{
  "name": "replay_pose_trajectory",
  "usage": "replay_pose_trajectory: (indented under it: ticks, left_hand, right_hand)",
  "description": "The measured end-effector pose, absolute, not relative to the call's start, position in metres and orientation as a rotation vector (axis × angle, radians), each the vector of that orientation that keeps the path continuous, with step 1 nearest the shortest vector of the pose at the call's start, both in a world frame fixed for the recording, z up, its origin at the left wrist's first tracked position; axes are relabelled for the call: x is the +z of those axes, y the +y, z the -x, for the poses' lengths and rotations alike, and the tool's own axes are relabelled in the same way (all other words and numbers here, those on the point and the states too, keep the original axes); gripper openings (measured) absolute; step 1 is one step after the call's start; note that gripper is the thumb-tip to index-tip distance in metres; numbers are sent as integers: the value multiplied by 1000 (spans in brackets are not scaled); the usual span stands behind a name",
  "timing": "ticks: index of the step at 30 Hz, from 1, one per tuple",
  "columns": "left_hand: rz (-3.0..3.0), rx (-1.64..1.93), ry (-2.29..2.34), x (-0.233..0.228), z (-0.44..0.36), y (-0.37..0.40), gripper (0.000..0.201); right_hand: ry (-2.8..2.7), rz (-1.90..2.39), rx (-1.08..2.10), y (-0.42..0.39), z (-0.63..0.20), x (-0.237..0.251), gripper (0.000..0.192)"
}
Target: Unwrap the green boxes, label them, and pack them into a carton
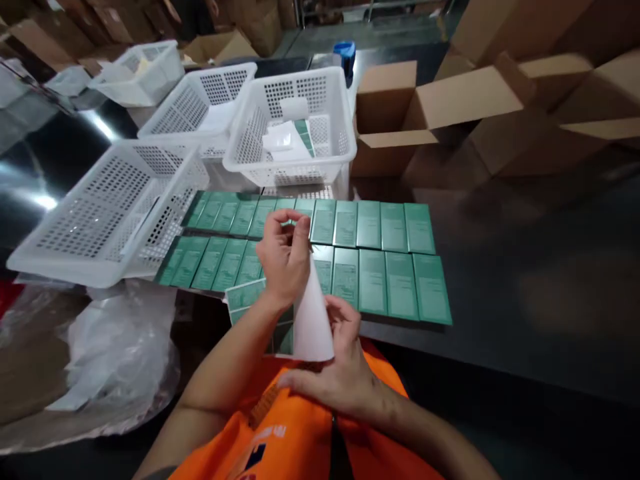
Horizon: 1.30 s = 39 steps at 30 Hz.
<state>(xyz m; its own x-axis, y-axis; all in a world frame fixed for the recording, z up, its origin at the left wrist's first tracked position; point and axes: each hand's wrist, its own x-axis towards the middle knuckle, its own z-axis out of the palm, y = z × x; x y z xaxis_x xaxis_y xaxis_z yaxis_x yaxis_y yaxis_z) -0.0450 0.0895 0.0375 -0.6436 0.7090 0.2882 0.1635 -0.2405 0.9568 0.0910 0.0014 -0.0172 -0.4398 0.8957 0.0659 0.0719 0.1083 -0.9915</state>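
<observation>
A sheet of green labels [245,295] with a white back is in front of me, its right part curled so the white side [313,320] shows. My left hand [286,257] is closed, thumb and fingertips pinched at the top of the curl; my forearm hides part of the sheet. Lower down, my right hand [343,363] curves round the sheet's right edge, thumb stretched below it. Just beyond both hands, two rows of flat green boxes [373,283] lie side by side on the dark table [500,313].
A white basket [290,170] holding label sheets stands behind the boxes. Further white baskets [115,200] are to the left. An open carton [385,150] stands at back right, near a blue tape dispenser [345,57]. Clear plastic bags [120,333] lie at lower left.
</observation>
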Motion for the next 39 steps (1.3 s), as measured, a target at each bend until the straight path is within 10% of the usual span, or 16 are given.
replay_pose_trajectory:
  ticks: [5, 11, 15, 24, 39]
  left_hand:
    - [-1262, 1748, 1980, 45, 66, 89, 32]
    - [-1049, 1050, 1616, 55, 102, 57, 69]
    - [-990, 1283, 1533, 51, 98, 28, 92]
    - [-1092, 1330, 1877, 63, 106, -5, 34]
    - [-808, 1350, 1613, 40, 82, 14, 27]
  right_hand:
    - [-1248, 1141, 1492, 29, -90, -20, 67]
    - [-1068, 1036, 1442, 80, -107, -8, 79]
    - [-1188, 975, 1204, 81, -112, -8, 84]
    - [-1690, 920, 1174, 72, -124, 3, 13]
    - [-1653, 1038, 868, 63, -145, 2, 9]
